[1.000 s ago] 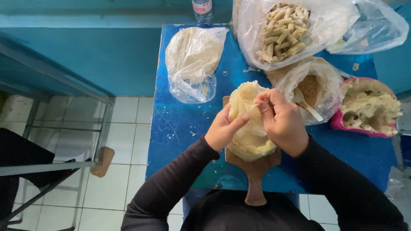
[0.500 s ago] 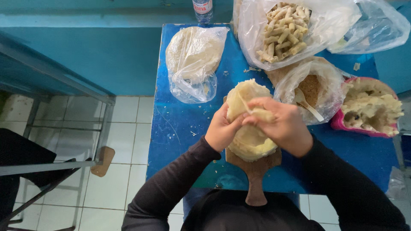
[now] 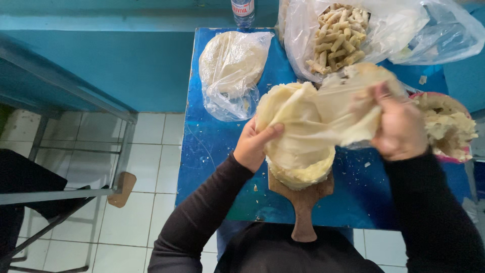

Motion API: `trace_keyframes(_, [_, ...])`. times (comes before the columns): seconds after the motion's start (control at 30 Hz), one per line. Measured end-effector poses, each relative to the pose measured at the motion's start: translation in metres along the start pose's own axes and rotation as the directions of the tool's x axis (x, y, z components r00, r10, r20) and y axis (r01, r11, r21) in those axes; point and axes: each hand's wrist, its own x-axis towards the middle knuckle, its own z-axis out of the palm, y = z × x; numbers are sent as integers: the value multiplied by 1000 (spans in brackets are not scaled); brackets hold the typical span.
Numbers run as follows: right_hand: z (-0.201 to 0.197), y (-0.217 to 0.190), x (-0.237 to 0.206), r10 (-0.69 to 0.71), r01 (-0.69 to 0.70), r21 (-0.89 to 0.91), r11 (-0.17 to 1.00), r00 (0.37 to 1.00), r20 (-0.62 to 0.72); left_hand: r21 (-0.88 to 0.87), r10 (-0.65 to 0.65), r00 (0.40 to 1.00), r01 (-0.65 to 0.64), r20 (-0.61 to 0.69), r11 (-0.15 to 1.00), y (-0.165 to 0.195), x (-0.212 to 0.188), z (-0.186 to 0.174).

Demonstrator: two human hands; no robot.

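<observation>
Blue table (image 3: 212, 151) against teal wall (image 3: 101, 65), white tiled floor (image 3: 146, 146), metal-framed furniture (image 3: 76, 194) alongside

The person's left hand (image 3: 255, 144) sits low and near the body, thumb stretched across on top, fingers curled under what it grips. The right hand (image 3: 399, 126) is raised higher and pulled out to the right, well apart from the left grip, fingers pinched closed, its outline blurred. Both forearms wear long black sleeves and angle inward from the shoulders
</observation>
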Motion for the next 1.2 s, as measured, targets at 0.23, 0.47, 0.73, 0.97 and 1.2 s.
trace_keyframes(0.23, [-30, -40, -11, -438, 464, -248, 850, 886, 155, -168, 119, 990, -131, -78, 977, 30, 2, -7])
trace_keyframes(0.47, [13, -52, -29, 99, 96, -489, 867, 929, 357, -104, 332, 924, -355, -187, 929, 50, 12, -21])
trace_keyframes(0.73, [54, 24, 6, 245, 340, -819, 462, 838, 487, -89, 339, 921, -361, -190, 928, 44, 17, -23])
trace_keyframes(0.97, [64, 28, -5, -42, 574, -783, 240, 812, 582, -83, 299, 934, -320, -196, 944, 44, 11, -21])
trace_keyframes(1.2, [73, 58, -56, -254, 734, -678, 43, 664, 703, -79, 295, 934, -316, -199, 946, 40, 12, -22])
